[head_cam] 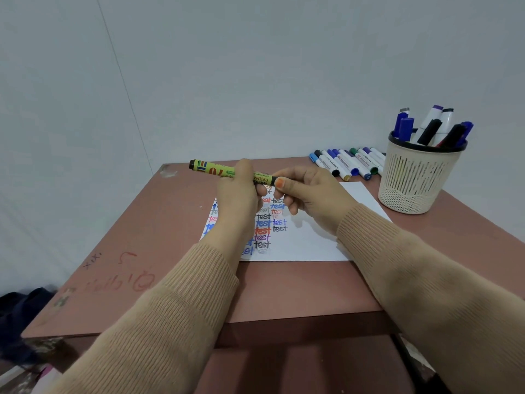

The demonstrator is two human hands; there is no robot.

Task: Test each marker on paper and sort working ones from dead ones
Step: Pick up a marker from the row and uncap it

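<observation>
Fingers (pixel 260 191) of the left hand (pixel 237 194) curl round the middle of a yellow-green permanent marker (pixel 216 170), which is held level above the sheet of paper (pixel 312 245). The right hand (pixel 309 194) pinches the marker's black end between thumb and forefinger, its other fingers loosely bent. The paper, covered in coloured "test" words, lies mid-tabletop (pixel 170 237). At one o'clock from the hands lies a row of whiteboard markers (pixel 346 163), just beside a cream slotted pen holder (pixel 417 180) at two o'clock that is filled with upright markers.
</observation>
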